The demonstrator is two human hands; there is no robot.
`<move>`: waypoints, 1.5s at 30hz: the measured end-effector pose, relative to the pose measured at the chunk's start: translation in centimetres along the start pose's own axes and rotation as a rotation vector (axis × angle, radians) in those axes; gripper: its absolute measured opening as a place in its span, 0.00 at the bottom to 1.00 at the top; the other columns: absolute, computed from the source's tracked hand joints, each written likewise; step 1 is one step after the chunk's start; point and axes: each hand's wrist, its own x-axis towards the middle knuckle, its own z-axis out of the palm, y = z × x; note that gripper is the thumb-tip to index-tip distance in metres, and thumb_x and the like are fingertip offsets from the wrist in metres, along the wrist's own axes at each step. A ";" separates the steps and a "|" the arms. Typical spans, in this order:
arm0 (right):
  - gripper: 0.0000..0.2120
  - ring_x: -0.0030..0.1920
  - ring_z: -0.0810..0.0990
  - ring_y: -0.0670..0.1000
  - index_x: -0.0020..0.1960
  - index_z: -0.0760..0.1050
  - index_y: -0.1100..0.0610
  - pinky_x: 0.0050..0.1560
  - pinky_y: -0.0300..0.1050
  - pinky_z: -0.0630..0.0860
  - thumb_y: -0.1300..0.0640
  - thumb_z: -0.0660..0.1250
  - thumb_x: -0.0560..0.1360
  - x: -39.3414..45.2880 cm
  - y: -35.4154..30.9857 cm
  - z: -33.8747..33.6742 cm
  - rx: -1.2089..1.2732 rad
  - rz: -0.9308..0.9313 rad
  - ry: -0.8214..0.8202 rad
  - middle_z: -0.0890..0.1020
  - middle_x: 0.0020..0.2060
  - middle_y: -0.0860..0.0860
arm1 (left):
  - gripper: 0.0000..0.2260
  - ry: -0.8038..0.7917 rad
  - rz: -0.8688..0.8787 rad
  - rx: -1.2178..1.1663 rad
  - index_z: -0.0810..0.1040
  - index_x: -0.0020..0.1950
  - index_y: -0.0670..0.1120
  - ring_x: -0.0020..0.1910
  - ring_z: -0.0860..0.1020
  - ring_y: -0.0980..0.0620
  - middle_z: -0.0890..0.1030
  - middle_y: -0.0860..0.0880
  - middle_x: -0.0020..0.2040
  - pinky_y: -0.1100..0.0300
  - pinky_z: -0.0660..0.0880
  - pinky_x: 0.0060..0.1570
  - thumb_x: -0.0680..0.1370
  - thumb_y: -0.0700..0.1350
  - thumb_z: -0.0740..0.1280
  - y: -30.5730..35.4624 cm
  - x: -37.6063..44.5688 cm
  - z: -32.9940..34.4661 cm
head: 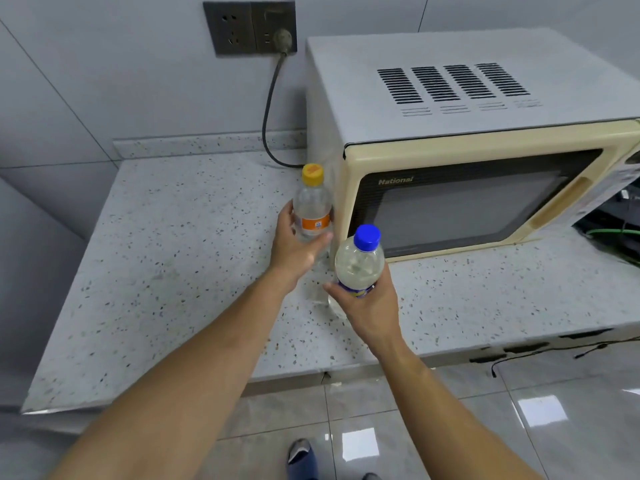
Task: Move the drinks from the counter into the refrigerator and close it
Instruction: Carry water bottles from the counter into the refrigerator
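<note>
A speckled stone table (pixel 173 271) runs along a pale tiled wall and carries a cream-fronted microwave oven (pixel 467 161), which stands at the right with a dark glass door and rows of vent slots in its grey top. A grey cable (pixel 268 112) drops from a plug in the dark wall socket (pixel 249 27) and curves down behind the oven's left side. Below the table edge lies a glossy tiled floor (pixel 450 427), where the toe of a shoe (pixel 301 455) shows. Two bare forearms reach in from the lower edge. The left hand (pixel 298 244) is wrapped around the body of a clear bottle with an orange cap (pixel 312 206) and an orange label; this bottle is upright, just beside the oven's left front corner, and whether its base touches the table cannot be told, since the hand hides it. The right hand (pixel 367 303) grips the lower half of a clear bottle with a blue cap (pixel 360 261), fingers curled around its blue and yellow label; this bottle is held above the table, in front of the oven's lower left corner, its cap tilted toward the viewer. The two bottles are near each other but apart.
</note>
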 end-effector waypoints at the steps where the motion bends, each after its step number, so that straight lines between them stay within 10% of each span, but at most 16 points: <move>1: 0.35 0.54 0.81 0.41 0.64 0.69 0.40 0.51 0.35 0.78 0.47 0.82 0.63 0.1 0.2 -0.1 0.000 0.004 -0.010 0.81 0.54 0.39 | 0.34 -0.002 0.012 0.013 0.65 0.70 0.60 0.54 0.75 0.68 0.76 0.62 0.61 0.62 0.75 0.54 0.69 0.50 0.78 0.0 0.2 0.0; 15: 0.31 0.51 0.79 0.37 0.63 0.69 0.41 0.45 0.26 0.75 0.45 0.79 0.65 -0.5 1.0 -2.5 -0.058 -0.022 -0.183 0.80 0.49 0.33 | 0.19 0.320 0.006 -0.061 0.69 0.53 0.69 0.49 0.78 0.70 0.79 0.70 0.49 0.76 0.74 0.36 0.67 0.61 0.74 -1.3 -11.5 -1.6; 21: 0.29 0.46 0.81 0.46 0.59 0.71 0.49 0.47 0.43 0.80 0.47 0.80 0.64 -2.5 1.4 -3.5 -0.060 -0.022 -0.199 0.81 0.46 0.44 | 0.26 0.344 -0.093 -0.335 0.75 0.64 0.55 0.60 0.80 0.48 0.82 0.51 0.60 0.45 0.75 0.61 0.70 0.64 0.72 -2.2 -19.7 -2.5; 25: 0.26 0.46 0.83 0.52 0.57 0.73 0.56 0.47 0.51 0.82 0.46 0.77 0.65 -5.3 1.7 -3.8 0.010 -0.005 -0.351 0.83 0.45 0.52 | 0.26 0.400 -0.158 -0.613 0.72 0.70 0.44 0.59 0.78 0.37 0.79 0.39 0.61 0.45 0.78 0.53 0.76 0.57 0.65 -3.0 -25.0 -3.1; 30: 0.19 0.45 0.84 0.44 0.58 0.73 0.51 0.46 0.39 0.81 0.53 0.77 0.71 -10.8 1.7 -3.1 0.189 0.017 -0.509 0.84 0.44 0.45 | 0.30 0.471 -0.298 -0.748 0.78 0.63 0.40 0.44 0.82 0.43 0.82 0.39 0.54 0.50 0.80 0.41 0.75 0.64 0.61 -4.4 -32.3 -4.5; 34: 0.28 0.56 0.83 0.50 0.67 0.70 0.49 0.60 0.55 0.79 0.48 0.74 0.70 -15.4 2.3 -1.5 0.283 0.193 -0.668 0.83 0.54 0.50 | 0.29 0.591 -0.341 -0.779 0.87 0.48 0.44 0.37 0.82 0.46 0.84 0.40 0.45 0.51 0.77 0.41 0.72 0.67 0.59 -6.1 -37.7 -5.7; 45: 0.21 0.49 0.86 0.52 0.55 0.78 0.40 0.45 0.42 0.81 0.51 0.81 0.65 -29.3 2.4 4.4 0.170 0.275 -1.068 0.86 0.49 0.51 | 0.35 0.878 -0.346 -0.851 0.74 0.62 0.34 0.37 0.80 0.44 0.83 0.38 0.44 0.52 0.78 0.38 0.70 0.64 0.67 -9.1 -50.8 -12.2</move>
